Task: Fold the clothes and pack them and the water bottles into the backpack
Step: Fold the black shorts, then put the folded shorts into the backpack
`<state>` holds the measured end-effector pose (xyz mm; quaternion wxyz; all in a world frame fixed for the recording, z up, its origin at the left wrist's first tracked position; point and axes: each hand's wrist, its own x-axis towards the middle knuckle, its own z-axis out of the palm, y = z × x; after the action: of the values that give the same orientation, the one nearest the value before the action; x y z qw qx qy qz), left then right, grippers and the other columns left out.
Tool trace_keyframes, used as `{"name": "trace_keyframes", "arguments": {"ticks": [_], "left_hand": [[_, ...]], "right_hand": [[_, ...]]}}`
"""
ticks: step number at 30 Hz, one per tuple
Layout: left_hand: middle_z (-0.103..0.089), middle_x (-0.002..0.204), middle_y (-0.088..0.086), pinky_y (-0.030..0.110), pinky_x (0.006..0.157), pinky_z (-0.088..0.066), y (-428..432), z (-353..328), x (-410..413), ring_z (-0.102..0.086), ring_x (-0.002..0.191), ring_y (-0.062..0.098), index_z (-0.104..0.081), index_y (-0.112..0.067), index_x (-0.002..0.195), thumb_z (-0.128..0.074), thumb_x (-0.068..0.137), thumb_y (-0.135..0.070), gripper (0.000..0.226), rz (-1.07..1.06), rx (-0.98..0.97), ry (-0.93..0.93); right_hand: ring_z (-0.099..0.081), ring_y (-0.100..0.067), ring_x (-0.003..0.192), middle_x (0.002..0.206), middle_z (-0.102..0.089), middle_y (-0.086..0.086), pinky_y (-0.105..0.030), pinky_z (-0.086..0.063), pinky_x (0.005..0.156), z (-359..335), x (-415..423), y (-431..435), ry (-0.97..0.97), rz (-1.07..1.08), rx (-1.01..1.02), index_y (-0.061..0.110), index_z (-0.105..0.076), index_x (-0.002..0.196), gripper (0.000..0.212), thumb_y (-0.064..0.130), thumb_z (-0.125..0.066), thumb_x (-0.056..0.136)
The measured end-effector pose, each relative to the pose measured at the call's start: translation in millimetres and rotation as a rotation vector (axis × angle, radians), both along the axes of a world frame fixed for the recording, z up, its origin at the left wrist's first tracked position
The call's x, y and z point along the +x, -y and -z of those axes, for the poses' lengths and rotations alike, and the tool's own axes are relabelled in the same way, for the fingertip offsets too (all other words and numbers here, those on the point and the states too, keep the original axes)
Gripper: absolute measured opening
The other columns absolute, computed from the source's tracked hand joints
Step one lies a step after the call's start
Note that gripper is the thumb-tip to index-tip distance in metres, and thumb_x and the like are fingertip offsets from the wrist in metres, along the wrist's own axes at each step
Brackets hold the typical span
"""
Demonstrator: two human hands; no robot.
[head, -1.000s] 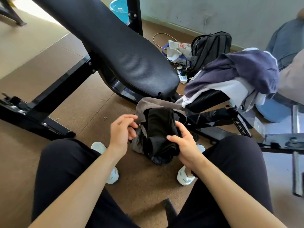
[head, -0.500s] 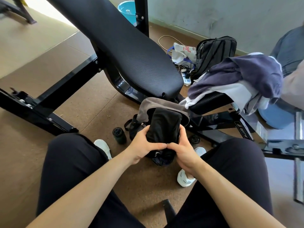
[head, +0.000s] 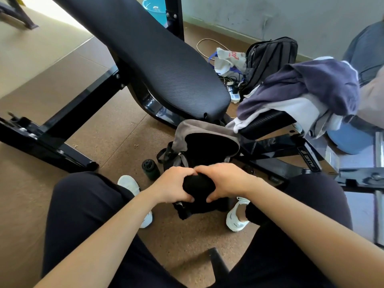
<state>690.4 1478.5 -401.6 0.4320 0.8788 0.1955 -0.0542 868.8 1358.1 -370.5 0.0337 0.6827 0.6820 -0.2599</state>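
Observation:
A grey and black backpack (head: 199, 132) stands open on the floor between my feet, its dark opening facing up. Over its near edge I hold a rolled black garment (head: 197, 185). My left hand (head: 173, 183) grips its left end and my right hand (head: 223, 179) grips its right end, fingers curled round the cloth. A dark water bottle (head: 150, 168) stands on the floor just left of the backpack. More clothes, a purple one (head: 311, 86) over a white one (head: 291, 113), lie heaped on the small bench pad at the right.
A long black padded weight bench (head: 155, 65) slants across the back, its black steel frame (head: 62, 132) reaching left and right. A second black backpack (head: 270, 59) and a white plastic bag (head: 227, 60) sit by the wall. A blue bucket (head: 153, 7) stands behind.
The black garment has been drawn down from the backpack opening and bunched into a tighter roll. Both hands have closed together over it, nearer my lap. The bottle has come into view.

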Motion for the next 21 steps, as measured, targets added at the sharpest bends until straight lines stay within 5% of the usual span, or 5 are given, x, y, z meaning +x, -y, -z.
{"name": "trace_keyframes", "arguments": {"ticks": [6, 10, 14, 21], "left_hand": [[-0.069, 0.108, -0.017, 0.027, 0.089, -0.053, -7, 27, 11, -0.065, 0.102, 0.002, -0.068, -0.034, 0.112, -0.083, 0.072, -0.021, 0.045, -0.101, -0.09, 0.006], [-0.073, 0.091, -0.008, 0.043, 0.093, -0.058, -29, 73, 32, -0.07, 0.088, 0.01, -0.07, -0.021, 0.114, -0.068, 0.085, -0.003, 0.034, -0.458, -0.303, -0.141], [-0.067, 0.117, 0.001, 0.039, 0.096, -0.052, -40, 137, 46, -0.062, 0.113, 0.024, -0.068, -0.019, 0.118, -0.07, 0.093, -0.017, 0.025, -0.788, -0.416, -0.297], [-0.03, 0.163, 0.01, 0.052, 0.117, -0.038, -15, 228, 87, -0.036, 0.146, 0.036, -0.015, -0.015, 0.161, -0.087, 0.079, -0.042, 0.113, -1.136, -0.798, -0.401]], "right_hand": [[-0.066, -0.018, 0.099, 0.101, -0.071, 0.004, -0.036, -0.054, 0.087, 45, 18, 24, -0.253, 0.259, -0.233, 0.023, -0.065, 0.103, 0.038, 0.038, -0.085, 0.074], [-0.066, -0.024, 0.104, 0.108, -0.072, -0.002, -0.034, -0.052, 0.086, 71, 53, 21, -0.178, 0.424, -0.22, 0.019, -0.067, 0.109, 0.037, 0.034, -0.082, 0.078], [-0.065, -0.029, 0.107, 0.11, -0.071, -0.004, -0.04, -0.053, 0.088, 92, 87, 15, -0.095, 0.553, -0.208, 0.023, -0.063, 0.107, 0.031, 0.033, -0.078, 0.082], [-0.063, -0.034, 0.11, 0.116, -0.069, -0.006, -0.045, -0.053, 0.09, 139, 113, -7, -0.057, 0.643, -0.164, 0.024, -0.06, 0.122, 0.039, 0.034, -0.074, 0.086]]}}
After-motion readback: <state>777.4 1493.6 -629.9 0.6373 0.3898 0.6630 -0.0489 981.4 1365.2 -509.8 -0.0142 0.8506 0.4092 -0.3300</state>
